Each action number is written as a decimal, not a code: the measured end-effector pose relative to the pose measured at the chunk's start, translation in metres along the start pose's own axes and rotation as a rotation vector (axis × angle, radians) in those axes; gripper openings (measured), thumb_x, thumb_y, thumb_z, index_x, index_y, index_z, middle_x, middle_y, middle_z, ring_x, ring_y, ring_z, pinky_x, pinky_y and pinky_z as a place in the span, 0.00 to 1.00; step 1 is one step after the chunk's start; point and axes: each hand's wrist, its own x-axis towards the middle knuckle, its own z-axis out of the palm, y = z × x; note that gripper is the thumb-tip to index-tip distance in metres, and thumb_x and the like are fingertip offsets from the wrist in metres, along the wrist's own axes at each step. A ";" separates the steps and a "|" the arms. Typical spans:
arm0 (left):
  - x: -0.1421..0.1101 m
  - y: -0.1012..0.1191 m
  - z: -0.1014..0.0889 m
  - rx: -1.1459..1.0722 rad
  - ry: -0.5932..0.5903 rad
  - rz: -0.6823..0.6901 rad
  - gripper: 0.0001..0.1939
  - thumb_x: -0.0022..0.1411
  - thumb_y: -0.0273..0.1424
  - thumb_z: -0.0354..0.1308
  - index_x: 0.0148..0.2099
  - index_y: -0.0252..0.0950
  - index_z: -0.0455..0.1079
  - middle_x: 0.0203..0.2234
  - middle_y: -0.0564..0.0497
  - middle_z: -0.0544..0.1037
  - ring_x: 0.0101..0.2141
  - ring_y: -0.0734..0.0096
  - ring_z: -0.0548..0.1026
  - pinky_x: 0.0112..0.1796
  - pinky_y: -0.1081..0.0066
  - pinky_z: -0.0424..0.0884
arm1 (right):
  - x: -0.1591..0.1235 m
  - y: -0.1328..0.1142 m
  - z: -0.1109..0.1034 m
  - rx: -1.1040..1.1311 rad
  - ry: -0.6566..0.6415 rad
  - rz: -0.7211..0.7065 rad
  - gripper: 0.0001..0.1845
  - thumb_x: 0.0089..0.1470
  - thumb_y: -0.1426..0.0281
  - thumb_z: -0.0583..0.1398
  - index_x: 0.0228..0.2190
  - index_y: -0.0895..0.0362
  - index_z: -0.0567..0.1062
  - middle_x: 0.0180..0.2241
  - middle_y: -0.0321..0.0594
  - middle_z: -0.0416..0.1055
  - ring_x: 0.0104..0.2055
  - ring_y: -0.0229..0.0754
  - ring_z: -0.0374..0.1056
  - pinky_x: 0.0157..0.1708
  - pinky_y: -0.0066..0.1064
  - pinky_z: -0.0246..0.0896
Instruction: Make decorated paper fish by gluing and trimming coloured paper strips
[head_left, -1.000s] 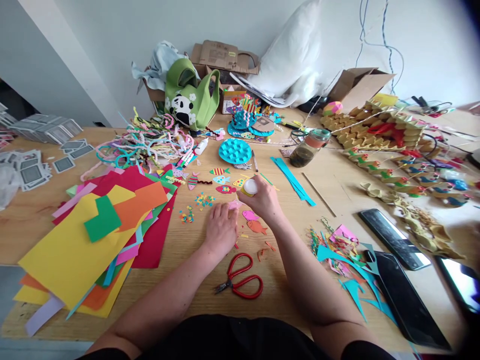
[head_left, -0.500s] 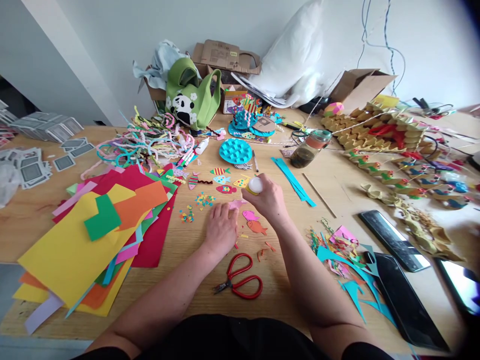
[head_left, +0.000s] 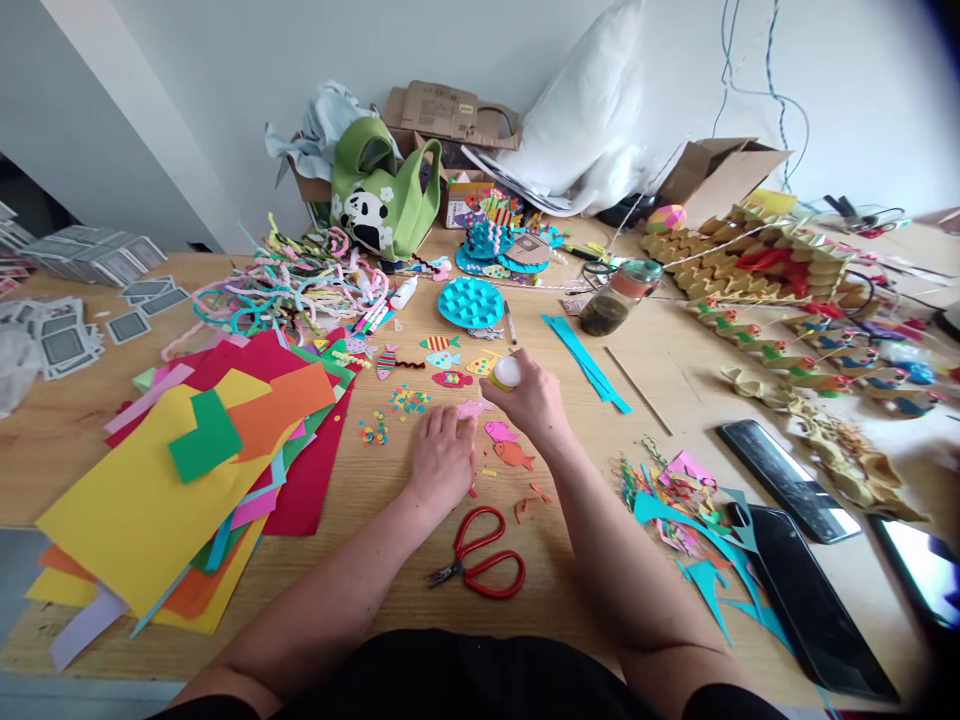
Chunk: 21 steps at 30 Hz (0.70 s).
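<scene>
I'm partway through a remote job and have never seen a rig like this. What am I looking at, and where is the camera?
There's no machine: these are a person's bare hands, seen by one camera on their head, looking forward and down. The right hand holds a small container with a round white end. The left hand rests on the table, fingertips at a pink paper piece. Nearby lie paper fish and red-handled scissors. Coloured sheets are at left, a jar and phones at right.
</scene>
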 end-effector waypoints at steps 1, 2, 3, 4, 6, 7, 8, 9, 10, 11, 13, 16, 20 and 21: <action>0.000 0.000 0.000 -0.001 -0.001 -0.001 0.20 0.59 0.27 0.52 0.55 0.35 0.65 0.51 0.41 0.67 0.53 0.55 0.62 0.55 0.55 0.58 | 0.000 0.000 -0.001 -0.003 0.000 0.001 0.16 0.41 0.57 0.61 0.26 0.53 0.62 0.23 0.35 0.68 0.25 0.41 0.63 0.26 0.30 0.53; 0.000 0.000 0.000 -0.002 -0.001 -0.001 0.20 0.59 0.27 0.52 0.55 0.35 0.65 0.51 0.41 0.67 0.53 0.55 0.62 0.55 0.55 0.58 | 0.000 0.000 -0.002 -0.004 0.000 0.001 0.16 0.41 0.57 0.61 0.26 0.53 0.62 0.24 0.36 0.68 0.25 0.41 0.63 0.26 0.30 0.53; 0.000 0.000 0.000 -0.002 -0.001 -0.001 0.20 0.59 0.27 0.52 0.55 0.35 0.65 0.51 0.41 0.67 0.53 0.55 0.62 0.55 0.55 0.58 | 0.000 -0.001 -0.004 -0.003 0.003 0.002 0.16 0.40 0.58 0.61 0.26 0.53 0.62 0.24 0.36 0.68 0.25 0.41 0.63 0.26 0.30 0.53; 0.000 0.000 0.000 -0.001 0.000 -0.001 0.20 0.59 0.27 0.52 0.55 0.35 0.65 0.51 0.41 0.67 0.53 0.55 0.62 0.55 0.55 0.58 | 0.000 -0.002 -0.005 0.001 0.008 0.003 0.16 0.40 0.58 0.61 0.26 0.53 0.62 0.24 0.36 0.68 0.25 0.41 0.63 0.26 0.30 0.53; 0.000 0.000 0.000 0.000 0.003 0.000 0.20 0.59 0.27 0.52 0.54 0.35 0.65 0.51 0.41 0.67 0.53 0.55 0.62 0.55 0.56 0.58 | -0.001 -0.005 -0.006 0.017 0.024 0.005 0.16 0.40 0.58 0.61 0.26 0.53 0.62 0.24 0.36 0.68 0.25 0.41 0.63 0.26 0.30 0.53; 0.000 0.000 0.000 0.000 0.006 -0.001 0.20 0.59 0.27 0.52 0.55 0.35 0.65 0.51 0.42 0.67 0.53 0.55 0.62 0.55 0.56 0.58 | -0.002 -0.007 -0.006 0.031 0.029 0.004 0.16 0.40 0.57 0.61 0.26 0.53 0.62 0.23 0.35 0.67 0.25 0.41 0.63 0.26 0.30 0.53; 0.001 0.000 0.000 -0.001 0.008 -0.002 0.21 0.59 0.27 0.52 0.55 0.35 0.65 0.51 0.42 0.67 0.53 0.55 0.62 0.55 0.55 0.58 | -0.002 -0.009 -0.006 0.048 0.029 0.001 0.17 0.40 0.57 0.61 0.26 0.53 0.62 0.23 0.35 0.67 0.25 0.41 0.63 0.26 0.30 0.53; 0.001 0.001 0.000 -0.004 0.011 -0.003 0.21 0.58 0.27 0.52 0.55 0.36 0.65 0.51 0.42 0.67 0.53 0.55 0.62 0.55 0.55 0.58 | -0.003 -0.010 -0.005 0.064 0.021 -0.007 0.17 0.41 0.57 0.61 0.26 0.53 0.62 0.23 0.34 0.67 0.25 0.41 0.63 0.26 0.29 0.53; 0.001 0.001 0.000 -0.007 0.013 -0.001 0.21 0.58 0.27 0.52 0.55 0.36 0.65 0.51 0.42 0.67 0.53 0.54 0.62 0.55 0.55 0.58 | -0.004 -0.011 -0.003 0.079 0.007 -0.018 0.17 0.41 0.57 0.61 0.26 0.53 0.62 0.23 0.34 0.66 0.25 0.40 0.63 0.26 0.29 0.53; 0.001 0.000 0.000 -0.011 0.014 0.002 0.21 0.58 0.27 0.52 0.55 0.36 0.65 0.51 0.42 0.67 0.53 0.54 0.62 0.55 0.55 0.58 | -0.005 -0.011 -0.001 0.088 -0.010 -0.029 0.16 0.41 0.57 0.61 0.26 0.53 0.61 0.23 0.34 0.66 0.26 0.40 0.63 0.26 0.29 0.53; 0.001 0.000 0.000 -0.015 0.012 0.007 0.21 0.58 0.27 0.52 0.55 0.36 0.65 0.51 0.42 0.67 0.53 0.55 0.62 0.55 0.55 0.58 | -0.005 -0.011 0.003 0.084 -0.029 -0.045 0.15 0.41 0.58 0.60 0.26 0.53 0.61 0.23 0.34 0.66 0.26 0.41 0.63 0.26 0.29 0.53; 0.001 0.000 0.000 -0.010 0.007 -0.001 0.20 0.59 0.27 0.52 0.54 0.36 0.65 0.51 0.42 0.67 0.53 0.54 0.62 0.55 0.54 0.58 | -0.004 -0.006 0.006 0.042 -0.001 -0.041 0.15 0.42 0.57 0.60 0.26 0.53 0.61 0.24 0.34 0.67 0.26 0.41 0.64 0.26 0.29 0.53; 0.000 0.000 0.001 -0.010 0.001 0.002 0.21 0.58 0.27 0.52 0.55 0.36 0.65 0.52 0.41 0.67 0.53 0.55 0.62 0.55 0.54 0.57 | -0.001 0.000 0.003 -0.002 0.019 -0.028 0.16 0.42 0.56 0.60 0.26 0.53 0.62 0.24 0.35 0.68 0.26 0.42 0.64 0.26 0.30 0.54; 0.000 0.000 0.001 -0.010 0.001 0.003 0.21 0.58 0.27 0.52 0.55 0.35 0.65 0.52 0.41 0.66 0.53 0.55 0.62 0.56 0.55 0.57 | 0.000 0.001 0.002 -0.006 0.017 -0.025 0.16 0.41 0.56 0.60 0.26 0.53 0.62 0.24 0.35 0.68 0.26 0.41 0.64 0.27 0.30 0.54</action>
